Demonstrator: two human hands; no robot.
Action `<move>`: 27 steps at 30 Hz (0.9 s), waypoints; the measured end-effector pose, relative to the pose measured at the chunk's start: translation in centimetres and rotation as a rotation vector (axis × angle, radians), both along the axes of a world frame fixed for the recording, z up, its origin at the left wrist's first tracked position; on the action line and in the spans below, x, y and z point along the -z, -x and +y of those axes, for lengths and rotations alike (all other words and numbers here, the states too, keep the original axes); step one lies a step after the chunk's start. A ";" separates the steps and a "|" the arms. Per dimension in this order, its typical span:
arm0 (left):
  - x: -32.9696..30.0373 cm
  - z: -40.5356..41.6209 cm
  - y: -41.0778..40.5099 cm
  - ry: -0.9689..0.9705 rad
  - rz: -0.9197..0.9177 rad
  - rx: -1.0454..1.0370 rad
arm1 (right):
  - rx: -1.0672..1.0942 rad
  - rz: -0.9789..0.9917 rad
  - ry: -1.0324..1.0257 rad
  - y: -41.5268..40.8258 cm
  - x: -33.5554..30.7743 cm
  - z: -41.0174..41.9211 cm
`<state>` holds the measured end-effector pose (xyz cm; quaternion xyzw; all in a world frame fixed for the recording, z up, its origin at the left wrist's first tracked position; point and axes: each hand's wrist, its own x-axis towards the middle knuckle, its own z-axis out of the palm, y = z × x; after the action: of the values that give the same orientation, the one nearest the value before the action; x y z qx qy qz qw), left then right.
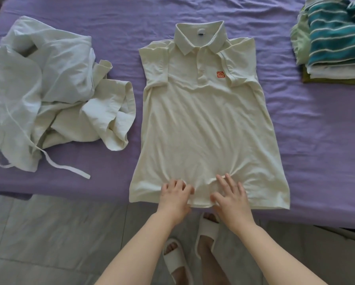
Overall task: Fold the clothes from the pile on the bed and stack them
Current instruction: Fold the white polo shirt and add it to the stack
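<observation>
A cream polo shirt (pixel 205 124) with an orange chest logo lies face up on the purple bed, collar at the far end, both sleeves folded inward onto the chest. My left hand (pixel 175 195) and my right hand (pixel 231 197) rest side by side on its near hem, fingers spread and pressing the cloth, which bunches slightly between them. A crumpled pile of pale whitish clothes (pixel 49 91) with a loose strap lies to the left. A stack of folded clothes (pixel 334 44), topped by a teal striped piece, sits at the far right.
The purple bed sheet (pixel 316 140) stretches across the view, its near edge just under my hands. Below it is a grey tiled floor (pixel 59 243), where my feet stand in white slippers (pixel 206 233).
</observation>
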<state>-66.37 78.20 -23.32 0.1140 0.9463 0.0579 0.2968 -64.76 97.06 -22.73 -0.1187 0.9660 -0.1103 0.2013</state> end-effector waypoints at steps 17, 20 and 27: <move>-7.1 -1.2 8.4 -0.580 -0.044 -0.766 | 0.420 -0.103 0.355 11.9 -6.3 3.8; -9.3 -1.4 11.4 -0.670 0.003 -0.765 | 0.431 -0.094 0.361 14.8 -7.8 4.1; -11.5 -2.7 19.4 -0.714 0.019 -0.716 | 0.381 -0.074 0.398 22.7 -10.9 4.6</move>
<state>-85.81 75.50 -11.78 -0.1228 0.8499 0.4751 0.1922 -87.44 101.71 -11.82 0.0318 0.9223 -0.3380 0.1848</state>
